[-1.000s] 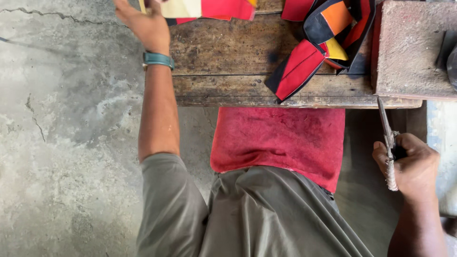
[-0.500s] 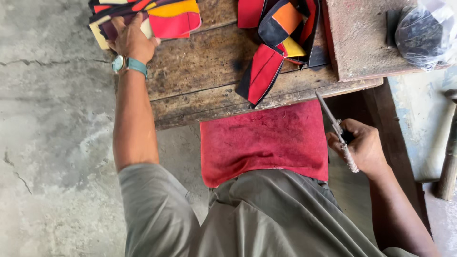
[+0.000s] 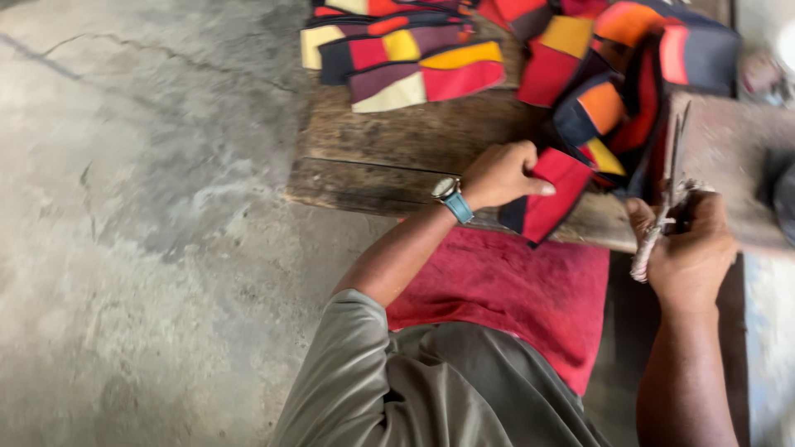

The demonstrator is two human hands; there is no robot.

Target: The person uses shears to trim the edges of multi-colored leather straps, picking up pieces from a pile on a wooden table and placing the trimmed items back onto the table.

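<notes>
My left hand, with a blue-strapped watch on the wrist, pinches the edge of a red and dark patchwork piece hanging over the front of a worn wooden bench. My right hand grips a pair of scissors with a wrapped handle, blades pointing up and away. A heap of joined patchwork pieces in red, orange, yellow and navy lies just beyond both hands. A red cloth covers my lap.
A stack of flat patchwork panels lies at the bench's far left end. A grey block stands on the right of the bench. Cracked concrete floor spreads to the left.
My left hand has left the stack of panels at the far left and come across to the hanging red piece. My right hand has risen with the scissors toward the heap.
</notes>
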